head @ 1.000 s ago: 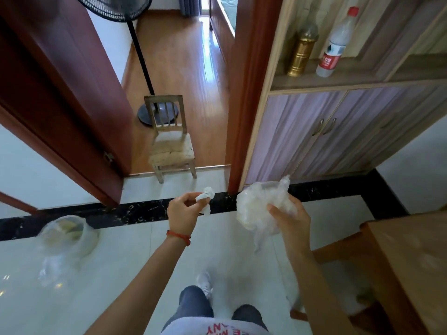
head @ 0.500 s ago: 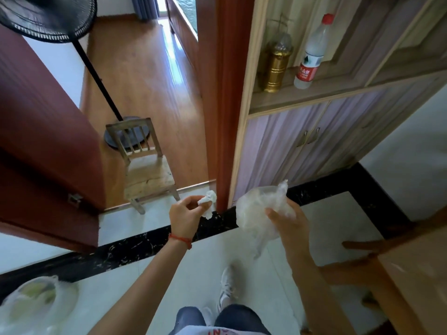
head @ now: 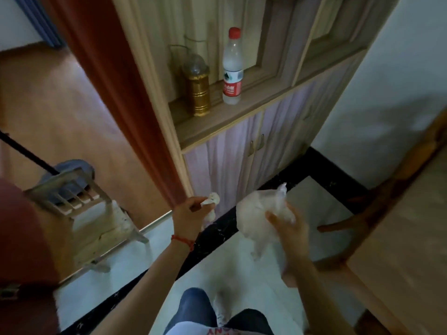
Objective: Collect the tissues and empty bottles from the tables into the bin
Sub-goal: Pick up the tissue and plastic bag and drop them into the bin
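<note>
While both hands are occupied, the collecting is judged partly done and nothing shown has reached a bin.

Left hand: the left hand [head: 187,217] pinches a crumpled tissue [head: 211,206] between thumb and fingers, held in the air in front of the cabinet doors [head: 232,155].

Right hand: the right hand [head: 289,229] grasps a thin translucent bag [head: 256,220] by its gathered neck; the bag hangs bulged, its contents too blurred to name.

Bin: none visible here, so the drop-off is judged still to come.

Remaining items: a clear bottle [head: 232,68] with a red cap and red label stands near the front edge of the cabinet shelf [head: 217,126], just beside a gold container [head: 198,89]. Whether either is empty cannot be told.

Table: only a corner of the wooden table [head: 408,238] shows at the right; its surface is too blurred to count anything on.

Count: tissues in hand, one; bags, one; bottles on the shelf, one; gold containers, one; small wooden chairs [head: 96,221], one.
</note>
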A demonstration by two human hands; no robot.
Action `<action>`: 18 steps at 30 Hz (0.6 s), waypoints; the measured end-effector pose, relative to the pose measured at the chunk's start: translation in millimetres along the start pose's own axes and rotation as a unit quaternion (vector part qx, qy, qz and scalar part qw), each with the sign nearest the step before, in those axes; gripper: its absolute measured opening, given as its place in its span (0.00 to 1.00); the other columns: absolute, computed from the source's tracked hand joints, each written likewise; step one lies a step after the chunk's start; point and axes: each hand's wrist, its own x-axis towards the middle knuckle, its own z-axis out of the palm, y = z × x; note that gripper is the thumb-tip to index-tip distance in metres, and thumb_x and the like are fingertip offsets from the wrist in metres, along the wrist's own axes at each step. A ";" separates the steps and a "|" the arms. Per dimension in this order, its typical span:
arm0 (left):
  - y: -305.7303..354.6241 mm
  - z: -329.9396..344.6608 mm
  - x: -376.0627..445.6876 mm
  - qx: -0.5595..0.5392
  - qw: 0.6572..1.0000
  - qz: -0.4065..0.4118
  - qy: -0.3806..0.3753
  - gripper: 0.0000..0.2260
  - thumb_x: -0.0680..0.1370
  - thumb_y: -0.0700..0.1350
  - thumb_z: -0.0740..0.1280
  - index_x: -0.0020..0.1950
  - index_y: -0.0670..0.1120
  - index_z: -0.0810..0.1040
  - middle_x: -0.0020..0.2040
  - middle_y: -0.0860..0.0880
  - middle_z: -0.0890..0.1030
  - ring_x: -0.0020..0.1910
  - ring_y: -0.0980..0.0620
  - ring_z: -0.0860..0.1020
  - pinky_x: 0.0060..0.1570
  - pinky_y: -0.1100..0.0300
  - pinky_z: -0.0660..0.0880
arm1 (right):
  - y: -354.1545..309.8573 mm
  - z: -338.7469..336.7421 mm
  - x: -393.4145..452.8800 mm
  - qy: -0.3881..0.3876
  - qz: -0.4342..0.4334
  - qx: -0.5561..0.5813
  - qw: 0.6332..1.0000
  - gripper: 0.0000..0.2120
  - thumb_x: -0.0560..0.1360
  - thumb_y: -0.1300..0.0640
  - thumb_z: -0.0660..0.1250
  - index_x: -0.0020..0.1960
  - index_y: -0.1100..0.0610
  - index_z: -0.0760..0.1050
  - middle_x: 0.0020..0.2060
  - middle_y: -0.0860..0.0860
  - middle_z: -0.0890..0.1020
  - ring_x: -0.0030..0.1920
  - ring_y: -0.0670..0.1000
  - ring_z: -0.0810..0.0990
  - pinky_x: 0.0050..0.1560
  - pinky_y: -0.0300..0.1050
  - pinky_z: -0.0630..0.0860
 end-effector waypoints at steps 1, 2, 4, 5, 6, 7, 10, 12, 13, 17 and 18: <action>5.7 11.9 4.9 0.009 1.000 0.005 -0.014 0.03 0.69 0.39 0.73 0.40 0.44 0.81 0.34 0.50 0.80 0.32 0.57 0.77 0.34 0.71 0.73 | 1.0 -7.6 2.6 0.019 0.004 -0.003 1.000 0.22 0.69 0.55 0.72 0.61 0.57 0.73 0.54 0.57 0.79 0.51 0.56 0.78 0.53 0.56 0.76; 10.8 24.4 9.8 0.017 0.999 0.016 -0.032 0.04 0.69 0.39 0.73 0.39 0.46 0.81 0.34 0.52 0.80 0.32 0.60 0.77 0.33 0.73 0.72 | 1.9 -15.6 5.1 0.032 0.008 -0.003 0.999 0.23 0.69 0.55 0.72 0.61 0.56 0.72 0.54 0.58 0.79 0.51 0.58 0.79 0.54 0.60 0.76; 22.0 49.8 18.5 0.035 0.996 0.036 -0.074 0.05 0.69 0.39 0.73 0.37 0.50 0.80 0.34 0.54 0.81 0.31 0.63 0.77 0.33 0.73 0.72 | 2.0 -31.7 10.4 0.068 0.021 0.011 0.997 0.24 0.69 0.55 0.72 0.63 0.56 0.71 0.55 0.58 0.78 0.52 0.59 0.78 0.54 0.60 0.76; 27.8 61.9 22.4 0.043 0.993 0.045 -0.096 0.05 0.69 0.40 0.73 0.36 0.50 0.80 0.33 0.54 0.80 0.30 0.64 0.76 0.33 0.73 0.72 | 2.0 -40.0 12.6 0.089 0.029 0.018 0.995 0.24 0.69 0.56 0.72 0.63 0.57 0.71 0.55 0.59 0.78 0.52 0.59 0.78 0.54 0.57 0.77; 33.8 73.9 25.9 0.049 0.990 0.053 -0.118 0.05 0.69 0.40 0.73 0.36 0.49 0.81 0.32 0.54 0.80 0.29 0.64 0.76 0.32 0.72 0.72 | 3.1 -48.6 14.6 0.109 0.034 0.031 0.993 0.23 0.69 0.57 0.72 0.63 0.58 0.71 0.54 0.59 0.78 0.52 0.58 0.78 0.52 0.54 0.77; 40.1 86.3 29.4 0.054 0.987 0.057 -0.140 0.04 0.69 0.41 0.73 0.36 0.47 0.81 0.30 0.54 0.80 0.29 0.63 0.76 0.33 0.71 0.72 | 3.0 -57.0 16.0 0.133 0.035 0.044 0.990 0.22 0.70 0.58 0.72 0.62 0.58 0.72 0.53 0.58 0.79 0.51 0.58 0.79 0.49 0.50 0.77; 55.5 123.0 43.3 0.051 0.975 0.064 -0.204 0.02 0.69 0.40 0.73 0.36 0.44 0.82 0.27 0.52 0.81 0.29 0.59 0.78 0.35 0.68 0.75 | 2.5 -78.2 21.8 0.187 0.033 0.090 0.978 0.19 0.70 0.61 0.72 0.59 0.58 0.73 0.51 0.57 0.80 0.48 0.55 0.79 0.43 0.41 0.76; 66.3 146.2 53.0 0.057 0.966 0.073 -0.240 0.02 0.67 0.42 0.74 0.37 0.45 0.82 0.27 0.54 0.81 0.29 0.60 0.78 0.36 0.66 0.75 | 0.4 -87.8 27.9 0.223 0.031 0.116 0.967 0.18 0.70 0.63 0.71 0.59 0.59 0.74 0.48 0.54 0.80 0.45 0.48 0.79 0.36 0.30 0.75; 72.1 157.5 58.4 0.061 0.961 0.077 -0.258 0.02 0.67 0.43 0.74 0.36 0.47 0.82 0.27 0.55 0.81 0.29 0.60 0.78 0.37 0.65 0.76 | -2.0 -91.6 32.1 0.241 0.029 0.130 0.961 0.18 0.70 0.63 0.71 0.58 0.59 0.73 0.46 0.52 0.80 0.43 0.44 0.78 0.33 0.27 0.74; 98.0 198.5 77.3 0.048 0.938 0.100 -0.327 0.10 0.70 0.35 0.70 0.32 0.49 0.79 0.23 0.56 0.79 0.26 0.62 0.76 0.33 0.71 0.74 | -10.6 -103.4 56.9 0.292 0.024 0.156 0.943 0.17 0.70 0.64 0.71 0.57 0.56 0.73 0.43 0.46 0.79 0.42 0.43 0.78 0.32 0.25 0.73; 104.1 207.6 82.9 0.042 0.934 0.102 -0.340 0.11 0.71 0.35 0.70 0.32 0.49 0.79 0.22 0.55 0.78 0.25 0.62 0.76 0.32 0.72 0.73 | -12.0 -105.0 64.4 0.302 0.024 0.159 0.940 0.17 0.70 0.64 0.71 0.56 0.55 0.73 0.44 0.46 0.79 0.44 0.43 0.79 0.33 0.27 0.74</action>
